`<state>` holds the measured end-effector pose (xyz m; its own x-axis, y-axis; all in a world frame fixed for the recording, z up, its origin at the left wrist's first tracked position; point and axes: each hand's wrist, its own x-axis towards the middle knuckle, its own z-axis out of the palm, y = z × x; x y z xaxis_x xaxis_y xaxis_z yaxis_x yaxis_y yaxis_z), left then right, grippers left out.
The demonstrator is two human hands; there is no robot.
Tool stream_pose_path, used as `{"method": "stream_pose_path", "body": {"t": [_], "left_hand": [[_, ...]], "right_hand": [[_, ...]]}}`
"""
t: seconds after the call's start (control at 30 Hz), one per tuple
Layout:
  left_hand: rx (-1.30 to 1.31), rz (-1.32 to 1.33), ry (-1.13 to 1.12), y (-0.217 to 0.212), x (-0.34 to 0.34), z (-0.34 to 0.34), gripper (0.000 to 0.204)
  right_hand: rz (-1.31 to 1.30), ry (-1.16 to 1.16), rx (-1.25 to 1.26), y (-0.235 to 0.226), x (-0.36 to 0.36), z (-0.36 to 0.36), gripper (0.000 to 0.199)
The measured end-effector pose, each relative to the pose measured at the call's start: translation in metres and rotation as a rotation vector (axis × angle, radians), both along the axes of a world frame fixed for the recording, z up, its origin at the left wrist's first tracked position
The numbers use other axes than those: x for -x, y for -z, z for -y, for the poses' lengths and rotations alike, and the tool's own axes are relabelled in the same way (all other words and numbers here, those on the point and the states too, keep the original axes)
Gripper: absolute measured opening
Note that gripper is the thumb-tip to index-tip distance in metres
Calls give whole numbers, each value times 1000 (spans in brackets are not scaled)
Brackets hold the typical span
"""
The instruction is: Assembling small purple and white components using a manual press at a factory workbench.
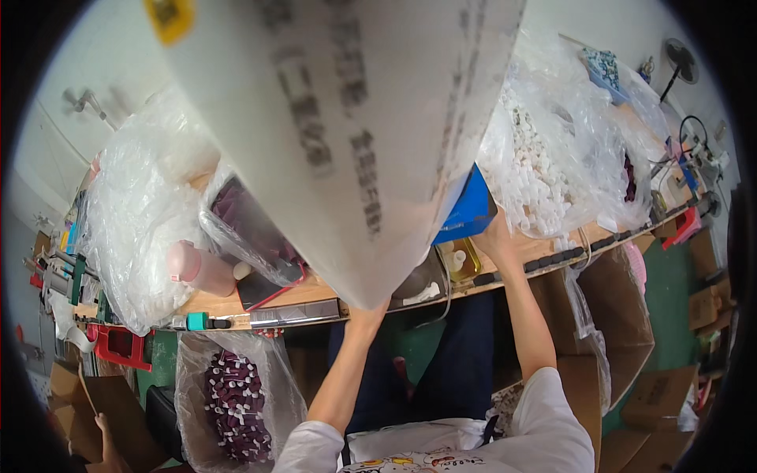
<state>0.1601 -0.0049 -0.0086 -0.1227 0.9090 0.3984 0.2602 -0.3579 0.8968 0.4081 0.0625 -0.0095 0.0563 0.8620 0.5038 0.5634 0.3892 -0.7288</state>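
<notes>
A large white printed sheet-like thing (315, 142) hangs very close in front of me, tapering to a rounded tip at the table's front edge. Behind that tip my left hand (369, 312) is mostly covered; only its wrist end shows, so its fingers and anything in them are hidden. My right hand (494, 240) is at the right side of a blue box-like thing (471, 211), touching it or very near. Its fingers are too unclear to read. Just below the blue thing sits a yellowish tray (467, 265) with small pale pieces in it.
On the wooden table (206, 303) stand a pink bottle (199, 268) and a clear bag of dark purple pieces (246, 217). White pieces (536, 169) in clear plastic lie to the right. Below the edge are a lined box of purple-and-white parts (236, 402) and cardboard boxes (611, 331).
</notes>
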Motion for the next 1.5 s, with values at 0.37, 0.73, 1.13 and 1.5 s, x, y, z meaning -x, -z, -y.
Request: {"method": "stream_pose_path", "body": {"t": [0.37,0.73,1.13,1.5], "left_hand": [[634,-1332,-693,-34,209,132,50],[336,-839,-176,-7,70,-4,34],[-176,-254,131,-27,11,9,32],[-117,-243,9,7,-11,5,28]], "right_hand": [[75,-328,119,-25,77,62,21],[144,-79,35,-8,102,65,23],[333,232,-72,0,22,87,19],[60,214,-43,21,26,85,12]]}}
